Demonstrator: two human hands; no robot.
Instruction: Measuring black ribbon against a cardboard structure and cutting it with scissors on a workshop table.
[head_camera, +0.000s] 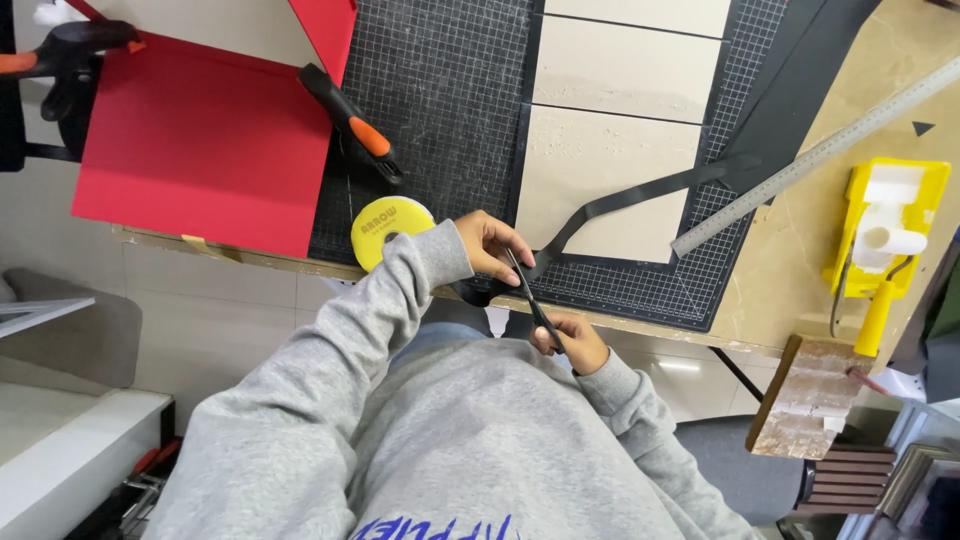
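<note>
- Took the black gridded cutting mat (440, 90) as the landmark for everything below.
- Found the left hand (490, 245) at the mat's near edge, fingers curled and pinched on the near end of a black strip (640, 195).
- Traced that strip from the pinch diagonally across the mat, over the cream boards (600, 170) lying on it, toward the mat's far right corner.
- Found the right hand (575, 342) just off the mat's near edge, close to the grey sweatshirt, fingers clenched around the lower end of black scissors (535, 305).
- Saw the scissors pointing up toward the mat, tips meeting the strip beside the left hand's fingers; could not tell how far the blades were parted.
- Noted a yellow tape roll (385, 228) at the mat's near left corner, just beside the left wrist.
- Noted a clamp with an orange grip (350, 115) lying on the mat's left part, and red card (200, 140) just left of the mat.
- Noted a steel ruler (810, 158) slanting off the mat's right edge.
- Noted a yellow tool holder (885, 230) well right of the mat, past the ruler, with a wooden block (805, 395) near it.
</note>
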